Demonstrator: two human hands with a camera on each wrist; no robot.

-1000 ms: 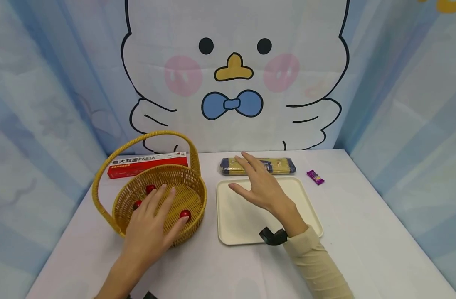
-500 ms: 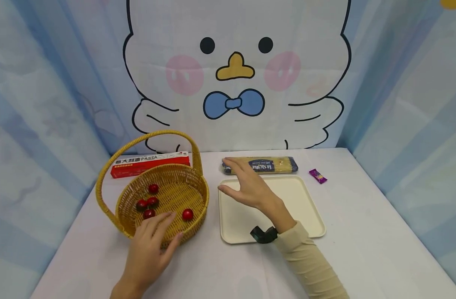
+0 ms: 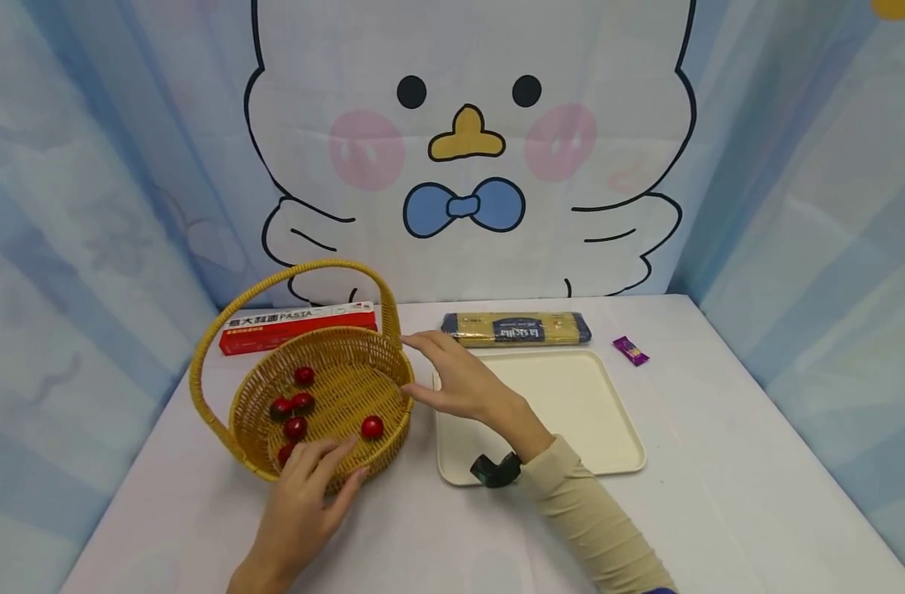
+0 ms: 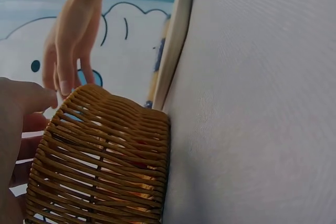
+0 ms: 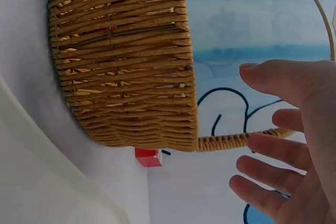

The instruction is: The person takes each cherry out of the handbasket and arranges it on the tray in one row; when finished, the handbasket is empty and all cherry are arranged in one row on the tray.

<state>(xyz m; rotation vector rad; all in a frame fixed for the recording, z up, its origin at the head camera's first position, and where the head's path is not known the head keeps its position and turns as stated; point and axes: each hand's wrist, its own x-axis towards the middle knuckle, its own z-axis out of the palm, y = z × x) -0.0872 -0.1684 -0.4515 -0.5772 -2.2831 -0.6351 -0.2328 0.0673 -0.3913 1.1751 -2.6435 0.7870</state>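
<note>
A yellow woven basket with a tall arched handle stands on the table at the left. Several dark red cherries lie inside it, most toward its left. My left hand hovers at the near rim, fingers loosely bent over the edge and overlapping one cherry, thumb spread apart. In the left wrist view its thumb tip is close to the wicker wall. At the basket's right rim is my right hand, fingers spread and pointing left, holding nothing; the right wrist view shows its palm beside the handle.
A cream tray lies right of the basket, under my right forearm. Behind the tray is a pasta packet, with a purple wrapped candy to its right. A red pasta box sits behind the basket. Printed curtains enclose the table.
My right hand has moved left from above the tray to the basket's right rim. My left hand has drawn back from over the basket to its near rim. The basket appears unmoved.
</note>
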